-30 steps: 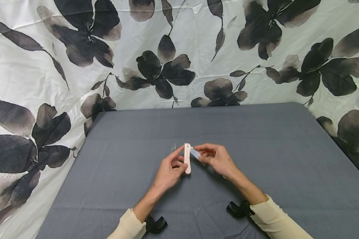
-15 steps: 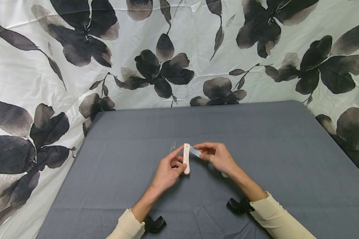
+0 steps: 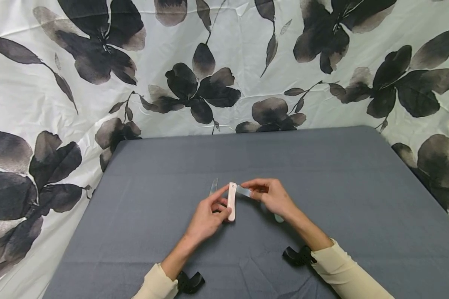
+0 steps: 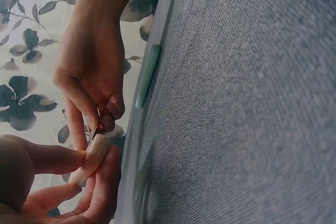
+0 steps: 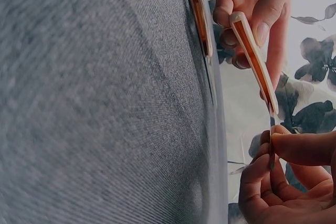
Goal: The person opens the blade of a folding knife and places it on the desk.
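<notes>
In the head view a folding knife with a pale pink handle [image 3: 231, 202] is held upright over the table's middle. My left hand [image 3: 206, 215] grips that handle between thumb and fingers. The knife's blade [image 3: 243, 191] stands out to the right at an angle, its end pinched by my right hand [image 3: 271, 197]. From the right wrist, the handle's orange inner slot [image 5: 254, 56] shows, with the blade partly hidden by the fingers. Behind my left hand another knife's blade [image 3: 214, 186] lies on the cloth; its handle [image 5: 197, 11] appears in the right wrist view.
A grey cloth [image 3: 164, 162] covers the table. A pale green, rounded, long piece [image 4: 149, 74] lies on it beneath my right wrist, mostly hidden in the head view. A white curtain with dark flowers [image 3: 205, 89] hangs behind the table's far edge.
The blade has swung outward from the handle, from steeply down to nearly level, with my right fingers pinching it. My left hand keeps its grip. The head view has shifted slightly.
</notes>
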A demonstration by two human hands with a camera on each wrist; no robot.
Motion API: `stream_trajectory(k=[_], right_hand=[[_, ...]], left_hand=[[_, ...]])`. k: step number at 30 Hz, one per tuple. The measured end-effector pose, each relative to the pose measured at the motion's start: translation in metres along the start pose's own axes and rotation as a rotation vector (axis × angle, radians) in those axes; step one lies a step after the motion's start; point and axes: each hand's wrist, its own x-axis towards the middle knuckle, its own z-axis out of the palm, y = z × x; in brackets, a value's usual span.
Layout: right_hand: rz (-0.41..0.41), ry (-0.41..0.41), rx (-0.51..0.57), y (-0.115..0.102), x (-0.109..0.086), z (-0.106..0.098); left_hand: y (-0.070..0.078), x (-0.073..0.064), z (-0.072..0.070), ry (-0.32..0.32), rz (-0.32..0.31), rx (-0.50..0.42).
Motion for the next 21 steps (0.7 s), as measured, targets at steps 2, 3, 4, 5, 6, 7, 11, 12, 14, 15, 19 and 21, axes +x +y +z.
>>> stream_trajectory(k=[2,3,4,5,6,7,11,12,14,15,19,21], right_hand=[[0.002,0.002,-0.002,0.0002,0.0004,0.0001],[0.004,0.004,-0.003,0.0001,0.0006,0.0001],[0.003,0.006,-0.004,0.0001,0.0008,0.0001],[0.002,0.006,-0.004,-0.0002,0.0011,0.0002],[0.002,0.005,-0.004,-0.0003,0.0014,0.0003],[0.002,0.004,-0.004,-0.0001,0.0017,0.0],[0.007,-0.002,-0.007,0.001,0.0032,-0.0009],[0.011,-0.002,-0.009,0.0014,0.0034,-0.0012],[0.015,-0.005,-0.017,0.0018,0.0037,-0.0017],[0.019,-0.005,-0.022,0.0016,0.0037,-0.002],[0.037,-0.013,-0.036,0.0027,0.0039,-0.003],[0.044,-0.016,-0.038,0.0033,0.0041,-0.0034]], left_hand=[[-0.0011,-0.0002,-0.0003,-0.002,-0.003,0.003],[-0.0015,-0.0004,-0.0006,-0.003,-0.003,0.003],[-0.0019,-0.0002,-0.0007,-0.004,-0.007,0.005],[-0.0022,-0.0005,-0.001,-0.005,-0.007,0.007],[-0.0025,-0.0006,-0.0013,-0.005,-0.009,0.011],[-0.0024,-0.0006,-0.0013,-0.005,-0.011,0.014],[-0.0016,-0.0012,-0.0015,-0.013,-0.012,0.034],[-0.0012,-0.0014,-0.0016,-0.015,-0.011,0.039],[-0.0007,-0.002,-0.0019,-0.022,-0.006,0.043],[-0.0005,-0.0024,-0.0021,-0.025,-0.005,0.044],[0.0003,-0.0039,-0.0031,-0.038,-0.008,0.05],[0.0007,-0.0045,-0.0036,-0.044,-0.01,0.058]])
